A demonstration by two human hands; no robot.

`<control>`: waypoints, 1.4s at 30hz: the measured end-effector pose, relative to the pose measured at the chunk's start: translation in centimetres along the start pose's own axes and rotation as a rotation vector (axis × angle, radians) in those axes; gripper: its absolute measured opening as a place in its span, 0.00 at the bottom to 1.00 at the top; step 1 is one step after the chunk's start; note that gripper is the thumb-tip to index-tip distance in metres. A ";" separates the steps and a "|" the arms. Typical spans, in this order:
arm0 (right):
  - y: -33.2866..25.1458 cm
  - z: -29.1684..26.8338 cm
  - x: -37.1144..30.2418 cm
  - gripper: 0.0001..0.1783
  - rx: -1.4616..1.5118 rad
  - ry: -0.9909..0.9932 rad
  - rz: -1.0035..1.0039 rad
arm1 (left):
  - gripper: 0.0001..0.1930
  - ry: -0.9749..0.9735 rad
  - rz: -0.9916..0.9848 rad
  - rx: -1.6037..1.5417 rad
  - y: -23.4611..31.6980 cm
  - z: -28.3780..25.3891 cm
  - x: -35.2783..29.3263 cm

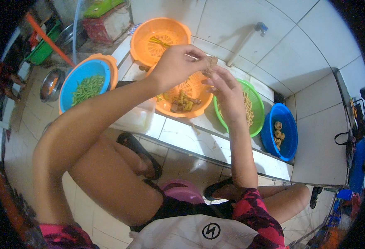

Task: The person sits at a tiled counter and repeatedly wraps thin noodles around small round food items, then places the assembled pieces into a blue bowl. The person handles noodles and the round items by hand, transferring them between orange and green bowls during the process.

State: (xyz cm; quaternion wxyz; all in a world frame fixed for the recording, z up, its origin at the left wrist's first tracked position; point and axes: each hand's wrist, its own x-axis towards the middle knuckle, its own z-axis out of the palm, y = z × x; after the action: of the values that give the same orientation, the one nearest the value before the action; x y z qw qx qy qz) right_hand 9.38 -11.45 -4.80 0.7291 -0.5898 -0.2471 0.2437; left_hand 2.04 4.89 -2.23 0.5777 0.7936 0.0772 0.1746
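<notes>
My left hand [181, 64] and my right hand [228, 89] meet above the orange colander [203, 110] in the middle. Between their fingertips is a small, lumpy, light-brown piece of food [210, 66]; its exact kind is unclear. The left fingers pinch it from the left, and the right thumb and fingers close on it from the right. Below, yellow-green and brownish food pieces [184, 102] lie in the colander. My right forearm passes in front of a green basket [255, 97] of pale, noodle-like strands [248, 110].
Another orange colander [139, 39] stands behind. At left, a blue basin [66, 93] holds cut green beans [89, 87]; at right, a blue basket [290, 141] holds round brown pieces [278, 133]. A translucent container [139, 118] sits near the tiled ledge's edge. A pipe [242, 47] projects behind.
</notes>
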 end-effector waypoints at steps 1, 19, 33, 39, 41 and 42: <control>0.1 0.3 -0.1 0.18 -0.024 -0.019 -0.004 | 0.17 -0.006 0.014 -0.027 0.0 0.1 0.0; 3.4 -0.9 3.4 0.13 0.350 -0.090 -0.018 | 0.20 -0.048 -0.173 -0.385 -0.2 -1.4 0.3; 23.3 -3.1 13.9 0.20 -0.971 -0.511 0.364 | 0.21 0.034 -0.272 -0.358 0.2 -3.9 -0.4; 15.2 -4.0 7.9 0.16 0.323 -0.208 0.472 | 0.20 -0.030 -0.255 -0.320 0.3 -2.9 0.5; 12.6 -3.8 5.5 0.19 0.266 -0.131 0.427 | 0.20 -0.065 -0.273 -0.322 0.4 -2.1 0.9; 11.1 -4.0 4.3 0.21 0.259 -0.154 0.370 | 0.19 -0.075 -0.295 -0.306 0.4 -1.8 1.0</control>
State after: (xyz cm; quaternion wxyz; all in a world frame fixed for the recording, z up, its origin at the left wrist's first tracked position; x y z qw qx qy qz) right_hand 14.52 -9.53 -16.13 0.7207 -0.5062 -0.1564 0.4470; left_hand 2.24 6.68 -1.16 0.7133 0.6826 0.1435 0.0679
